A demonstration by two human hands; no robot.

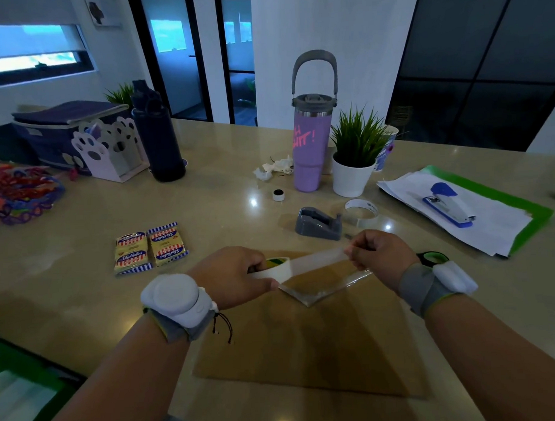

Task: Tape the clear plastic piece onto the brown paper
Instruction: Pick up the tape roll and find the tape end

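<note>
A sheet of brown paper (309, 344) lies flat on the table in front of me. On its far part rests the clear plastic piece (316, 289), turned cornerwise. My left hand (231, 278) grips a white tape roll (276, 268) just above the plastic's left corner. My right hand (378, 257) pinches the free end of a tape strip (318, 257) stretched from the roll to the right, above the plastic.
A grey tape dispenser (319, 223) and a clear tape roll (361, 209) sit beyond my hands. Cracker packs (150, 248) lie to the left. A purple tumbler (313, 136), a potted plant (354, 154), a dark bottle (157, 135) and a stapler (447, 206) on papers stand farther back.
</note>
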